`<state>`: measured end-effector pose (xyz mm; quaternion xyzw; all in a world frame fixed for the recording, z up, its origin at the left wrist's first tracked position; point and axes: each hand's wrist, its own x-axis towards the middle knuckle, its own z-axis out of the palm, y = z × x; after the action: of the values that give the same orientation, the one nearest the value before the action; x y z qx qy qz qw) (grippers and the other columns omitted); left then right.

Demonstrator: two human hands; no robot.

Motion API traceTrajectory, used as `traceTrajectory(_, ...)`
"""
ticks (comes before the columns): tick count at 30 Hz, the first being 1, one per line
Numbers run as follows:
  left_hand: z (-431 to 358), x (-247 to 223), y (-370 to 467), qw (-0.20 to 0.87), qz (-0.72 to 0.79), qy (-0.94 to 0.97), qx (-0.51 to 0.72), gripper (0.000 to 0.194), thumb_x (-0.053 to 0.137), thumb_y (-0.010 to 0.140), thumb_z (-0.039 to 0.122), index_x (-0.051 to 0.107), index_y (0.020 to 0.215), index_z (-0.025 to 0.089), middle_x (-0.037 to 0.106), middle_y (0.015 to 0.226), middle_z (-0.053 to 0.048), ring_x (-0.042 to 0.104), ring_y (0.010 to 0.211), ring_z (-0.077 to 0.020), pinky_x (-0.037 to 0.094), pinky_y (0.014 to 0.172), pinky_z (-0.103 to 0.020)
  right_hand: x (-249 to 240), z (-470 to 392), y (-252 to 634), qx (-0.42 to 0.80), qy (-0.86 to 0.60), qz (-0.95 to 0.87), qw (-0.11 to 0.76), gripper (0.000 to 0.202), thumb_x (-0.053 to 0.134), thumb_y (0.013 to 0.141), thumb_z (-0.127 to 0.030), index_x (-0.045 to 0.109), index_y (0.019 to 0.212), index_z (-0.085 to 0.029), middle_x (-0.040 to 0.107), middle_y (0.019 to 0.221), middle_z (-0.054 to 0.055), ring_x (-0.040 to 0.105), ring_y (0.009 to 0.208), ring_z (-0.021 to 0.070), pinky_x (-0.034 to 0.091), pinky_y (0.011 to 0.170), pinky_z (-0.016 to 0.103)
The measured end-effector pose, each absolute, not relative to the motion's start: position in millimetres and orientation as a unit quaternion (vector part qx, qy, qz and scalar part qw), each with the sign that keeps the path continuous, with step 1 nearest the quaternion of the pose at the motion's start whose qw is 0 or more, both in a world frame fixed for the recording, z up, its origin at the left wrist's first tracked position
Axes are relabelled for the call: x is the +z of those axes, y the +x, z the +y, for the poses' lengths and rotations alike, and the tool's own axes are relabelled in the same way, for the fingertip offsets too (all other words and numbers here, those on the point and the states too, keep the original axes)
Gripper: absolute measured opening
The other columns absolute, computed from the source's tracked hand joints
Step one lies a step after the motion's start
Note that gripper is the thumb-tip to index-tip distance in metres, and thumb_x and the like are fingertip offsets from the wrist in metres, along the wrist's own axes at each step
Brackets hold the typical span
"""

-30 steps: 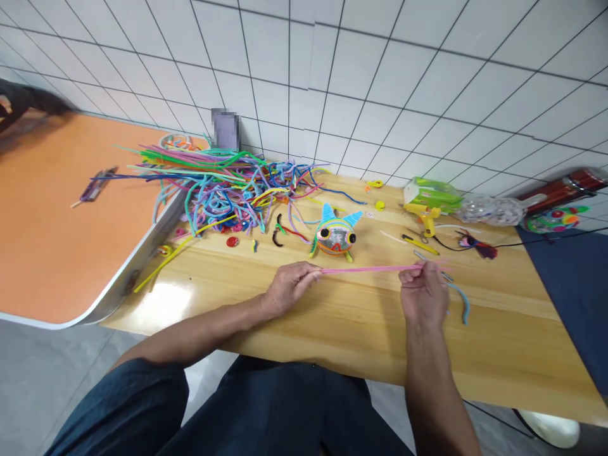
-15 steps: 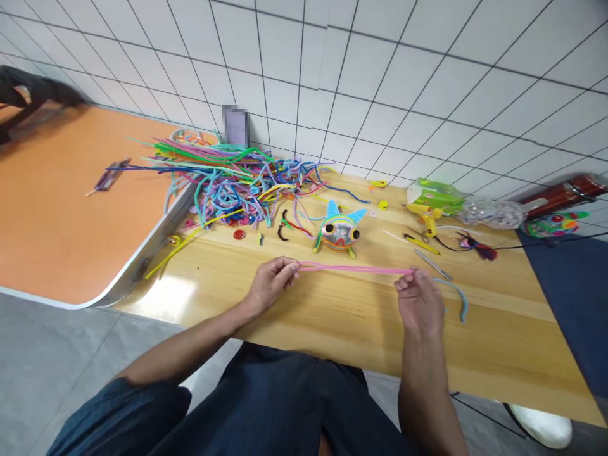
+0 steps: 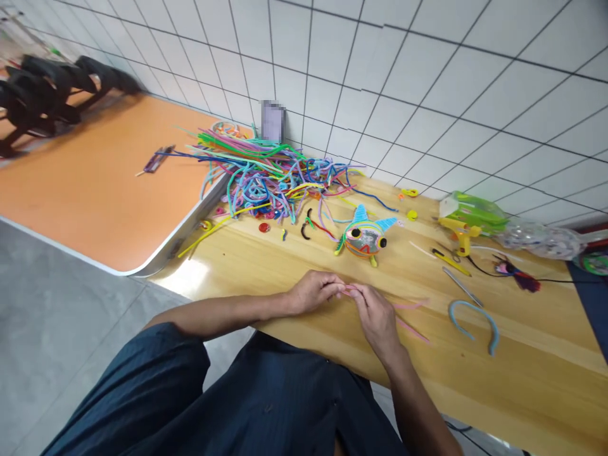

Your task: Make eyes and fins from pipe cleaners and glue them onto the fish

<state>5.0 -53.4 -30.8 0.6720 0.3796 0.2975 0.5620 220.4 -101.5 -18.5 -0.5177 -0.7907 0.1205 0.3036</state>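
My left hand [image 3: 319, 292] is closed, pinching one end of a pink pipe cleaner [image 3: 412, 306] folded double. Right beside it, my right hand [image 3: 373, 310] is closed on the same pipe cleaner. Its two loose ends spread out to the right, past my right hand and over the wooden table [image 3: 304, 345]. Just beyond my hands stands a small craft figure [image 3: 365, 239] with a silvery round body, black eyes, blue pointed ears and yellow feet. A bent blue pipe cleaner [image 3: 494, 332] lies to the right.
A tangled heap of coloured pipe cleaners [image 3: 266, 183] lies at back left, by the orange tabletop [image 3: 109, 196]. Toward the right are a yellow glue gun [image 3: 460, 232], a yellow cutter [image 3: 451, 261], a silver pen-like tool [image 3: 462, 286] and a green package [image 3: 472, 212]. White tiled wall [image 3: 332, 76] behind.
My right hand has moved left along the pink pipe cleaner to meet my left hand. The strand, stretched between both hands before, now trails off to the right. The view has shifted left.
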Motion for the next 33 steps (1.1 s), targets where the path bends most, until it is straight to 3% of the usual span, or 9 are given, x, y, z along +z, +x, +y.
traceTrajectory(5,-42,-38,-3,0.504,0.366,0.732,0.278,0.033,0.061,0.110,0.035,0.076,0.089,0.014,0.070,0.073,0.000,0.062,0.068,-0.0114,0.046,0.071,-0.020,-20,-93,239,0.146,-0.510,-0.805,0.265,0.035,0.048,0.116,-0.040,0.076,0.103,-0.024,0.082,0.086,0.004,0.079,0.075,0.0199,0.056,0.069,0.030)
traceTrajectory(11,-32,-52,-10,0.452,0.360,0.776,0.255,0.027,0.060,0.111,0.026,0.077,0.092,0.015,0.078,0.084,-0.004,0.069,0.077,-0.0140,0.050,0.078,-0.022,-22,-96,265,0.222,-0.517,-0.791,0.241,0.037,0.048,0.115,-0.043,0.077,0.103,-0.024,0.084,0.089,0.004,0.081,0.078,0.0210,0.059,0.072,0.031)
traceTrajectory(17,-28,-58,-5,0.424,0.335,0.815,0.210,0.023,0.061,0.111,0.027,0.079,0.101,0.015,0.082,0.094,-0.007,0.074,0.086,-0.0168,0.051,0.080,-0.023,-26,-102,277,0.270,-0.541,-0.763,0.229,0.038,0.051,0.112,-0.046,0.081,0.105,-0.024,0.086,0.093,0.006,0.082,0.082,0.0242,0.063,0.076,0.034)
traceTrajectory(23,-27,-55,-13,0.422,0.342,0.813,0.211,0.028,0.059,0.112,0.030,0.079,0.099,0.016,0.081,0.088,-0.005,0.074,0.082,-0.0160,0.051,0.078,-0.022,-13,-102,282,0.298,-0.559,-0.746,0.204,0.037,0.050,0.111,-0.045,0.081,0.107,-0.025,0.085,0.093,0.006,0.081,0.080,0.0234,0.064,0.077,0.034)
traceTrajectory(28,-27,-42,-22,0.461,0.310,0.813,0.177,0.019,0.064,0.108,0.027,0.082,0.107,0.018,0.082,0.092,-0.005,0.075,0.081,-0.0162,0.049,0.074,-0.022,-5,-97,285,0.274,-0.559,-0.754,0.208,0.033,0.051,0.111,-0.041,0.079,0.102,-0.027,0.085,0.092,0.005,0.081,0.081,0.0231,0.063,0.076,0.034)
traceTrajectory(33,-24,-38,-23,0.415,0.313,0.839,0.161,0.021,0.063,0.107,0.028,0.081,0.099,0.019,0.082,0.089,-0.006,0.075,0.082,-0.0184,0.050,0.074,-0.023,-3,-89,285,0.267,-0.548,-0.764,0.212,0.030,0.053,0.111,-0.039,0.079,0.101,-0.026,0.085,0.094,0.005,0.082,0.086,0.0236,0.063,0.079,0.035)
